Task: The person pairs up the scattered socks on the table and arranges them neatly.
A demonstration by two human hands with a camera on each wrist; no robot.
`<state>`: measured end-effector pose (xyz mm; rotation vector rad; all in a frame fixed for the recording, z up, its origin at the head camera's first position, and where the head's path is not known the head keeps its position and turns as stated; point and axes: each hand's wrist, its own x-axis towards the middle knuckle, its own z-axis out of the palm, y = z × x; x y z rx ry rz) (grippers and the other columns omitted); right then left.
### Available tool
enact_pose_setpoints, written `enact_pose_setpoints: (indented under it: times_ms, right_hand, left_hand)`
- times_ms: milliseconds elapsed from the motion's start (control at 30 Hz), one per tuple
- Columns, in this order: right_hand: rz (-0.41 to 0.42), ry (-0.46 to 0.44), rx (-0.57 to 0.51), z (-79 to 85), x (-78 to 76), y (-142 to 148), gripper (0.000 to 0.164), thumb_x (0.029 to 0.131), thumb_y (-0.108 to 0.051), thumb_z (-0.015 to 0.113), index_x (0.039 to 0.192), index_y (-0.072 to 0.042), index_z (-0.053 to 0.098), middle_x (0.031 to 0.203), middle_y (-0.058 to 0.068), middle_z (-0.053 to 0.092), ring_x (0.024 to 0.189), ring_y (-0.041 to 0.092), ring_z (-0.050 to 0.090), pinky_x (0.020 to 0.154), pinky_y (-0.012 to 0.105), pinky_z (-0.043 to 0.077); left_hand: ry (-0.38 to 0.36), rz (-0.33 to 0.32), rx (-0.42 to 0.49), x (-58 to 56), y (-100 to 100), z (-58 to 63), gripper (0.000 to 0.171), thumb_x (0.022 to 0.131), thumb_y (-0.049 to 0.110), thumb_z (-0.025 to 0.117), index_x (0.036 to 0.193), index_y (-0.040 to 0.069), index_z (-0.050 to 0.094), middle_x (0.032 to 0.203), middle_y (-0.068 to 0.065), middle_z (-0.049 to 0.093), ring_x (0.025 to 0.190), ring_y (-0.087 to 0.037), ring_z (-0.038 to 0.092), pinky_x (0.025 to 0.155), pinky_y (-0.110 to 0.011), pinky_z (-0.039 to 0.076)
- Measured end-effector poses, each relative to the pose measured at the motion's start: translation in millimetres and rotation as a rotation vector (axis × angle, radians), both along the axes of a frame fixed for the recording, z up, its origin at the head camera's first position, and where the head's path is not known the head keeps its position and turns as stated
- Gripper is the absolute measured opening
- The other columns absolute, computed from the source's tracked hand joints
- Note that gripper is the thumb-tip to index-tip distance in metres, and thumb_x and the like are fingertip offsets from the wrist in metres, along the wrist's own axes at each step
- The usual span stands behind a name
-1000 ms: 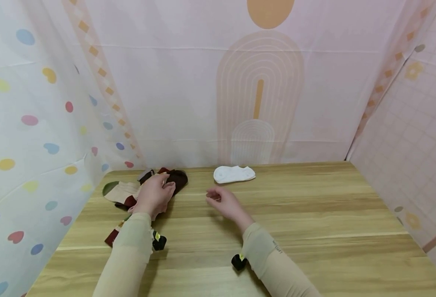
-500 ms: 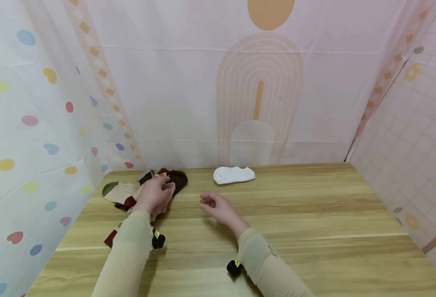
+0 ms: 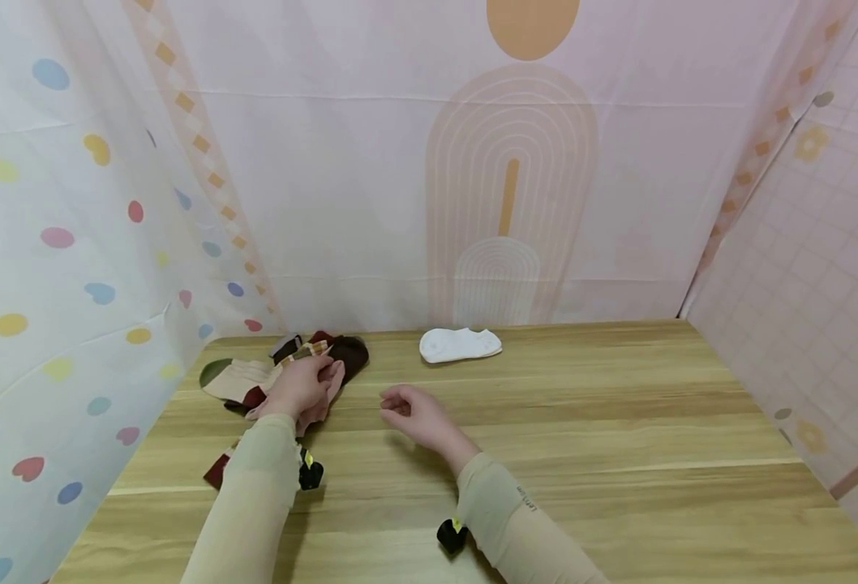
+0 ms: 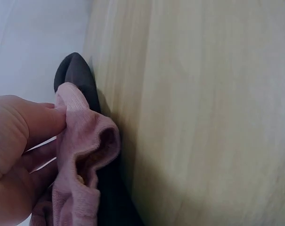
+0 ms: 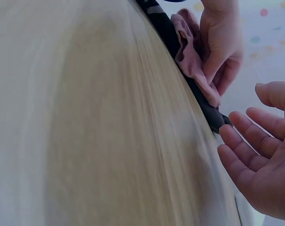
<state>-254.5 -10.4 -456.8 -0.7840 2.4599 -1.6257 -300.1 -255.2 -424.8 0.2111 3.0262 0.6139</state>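
1 sock pile (image 3: 238, 378) (no. unclear), 1 wht sock bundle (image 3: 461, 345), 2 sleeves (image 3: 250, 495), 1 tbl (image 3: 619, 414)

left grip (image 3: 298, 389) pinched, right grip (image 3: 420, 417) loosely curled

Covered, cropped, illegible
Cannot see all of the pink sock (image 4: 83, 125) behind the left hand (image 4: 20, 150), nor the whole right hand (image 5: 267, 153) at the right wrist view's edge, nor read lettering (image 3: 527, 499) on the right sleeve (image 3: 520, 527).
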Motion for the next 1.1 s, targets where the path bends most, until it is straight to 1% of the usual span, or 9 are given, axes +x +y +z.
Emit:
enact_pose_setpoints:
  times_ms: [100,200,367,567,667,733,933,1033,1100]
  right_hand:
    - [0.011,-0.003,-0.004,-1.4,1.1,-4,0.030,0.096,-0.009,0.064,0.121,0.008,0.062,0.107,0.012,0.069,0.100,0.024,0.064,0.087,0.027,0.050]
    - [0.019,-0.010,-0.012,-2.6,2.6,-7,0.029,0.096,-0.007,0.064,0.121,0.008,0.062,0.107,0.013,0.069,0.100,0.025,0.064,0.087,0.028,0.050]
    - [0.024,-0.030,-0.014,-3.6,5.2,-9,0.029,0.096,-0.007,0.064,0.122,0.007,0.062,0.108,0.012,0.069,0.101,0.024,0.063,0.088,0.029,0.050]
    - [0.011,-0.043,-0.014,-3.1,5.5,-8,0.029,0.096,-0.007,0.064,0.122,0.007,0.062,0.107,0.011,0.069,0.101,0.022,0.063,0.088,0.027,0.049]
    - [0.003,-0.053,-0.008,-2.7,4.8,-6,0.030,0.097,-0.009,0.063,0.124,0.005,0.062,0.109,0.010,0.069,0.102,0.021,0.063,0.089,0.027,0.049]
    - [-0.003,-0.050,-0.010,-3.0,3.7,-5,0.030,0.097,-0.009,0.063,0.124,0.006,0.062,0.109,0.010,0.069,0.103,0.022,0.063,0.089,0.028,0.049]
    - [-0.033,-0.022,-0.017,-4.3,-1.4,3,0.031,0.097,-0.010,0.064,0.124,0.006,0.062,0.110,0.012,0.069,0.103,0.024,0.064,0.089,0.028,0.050]
    - [-0.050,-0.025,-0.029,-4.5,-4.4,8,0.031,0.097,-0.010,0.063,0.124,0.006,0.062,0.110,0.012,0.068,0.104,0.025,0.064,0.090,0.029,0.050]
    - [-0.069,-0.029,-0.039,-4.5,-6.1,11,0.031,0.096,-0.010,0.064,0.123,0.006,0.062,0.110,0.013,0.068,0.103,0.026,0.064,0.090,0.031,0.050]
  left_hand:
    - [-0.019,0.012,0.017,-1.3,-1,-3.1,0.045,0.100,0.013,0.057,0.142,-0.002,0.051,0.136,-0.027,0.054,0.122,-0.046,0.051,0.097,-0.056,0.045]
    - [-0.013,0.023,0.038,-1.7,-2,-5.5,0.043,0.099,0.012,0.056,0.141,-0.002,0.052,0.136,-0.027,0.054,0.123,-0.046,0.051,0.098,-0.056,0.044]
    - [0.057,0.033,0.053,-1.0,-3,-8.0,0.034,0.101,0.015,0.056,0.130,-0.001,0.062,0.125,-0.025,0.062,0.115,-0.045,0.056,0.095,-0.056,0.045]
    - [0.147,0.030,0.069,1.4,-1,-5.6,0.026,0.100,0.024,0.060,0.112,0.005,0.072,0.103,-0.014,0.070,0.097,-0.036,0.064,0.085,-0.052,0.051]
    - [0.181,0.037,0.090,2.7,2,-2.6,0.025,0.099,0.025,0.062,0.109,0.006,0.073,0.099,-0.012,0.070,0.093,-0.034,0.064,0.082,-0.050,0.052]
    - [0.197,0.047,0.120,3.9,5,0.5,0.025,0.099,0.025,0.062,0.110,0.005,0.073,0.101,-0.013,0.069,0.094,-0.034,0.064,0.082,-0.050,0.051]
    - [0.193,0.114,0.274,5.7,13,9.1,0.035,0.098,0.027,0.063,0.118,-0.002,0.067,0.119,-0.023,0.064,0.106,-0.039,0.060,0.089,-0.052,0.049]
    - [0.154,0.152,0.322,4.6,16,10.2,0.040,0.098,0.027,0.062,0.122,-0.005,0.065,0.122,-0.025,0.062,0.107,-0.039,0.059,0.090,-0.050,0.049]
    - [0.098,0.174,0.386,4.0,19,10.2,0.042,0.099,0.026,0.059,0.125,-0.007,0.063,0.120,-0.025,0.062,0.106,-0.037,0.060,0.087,-0.045,0.052]
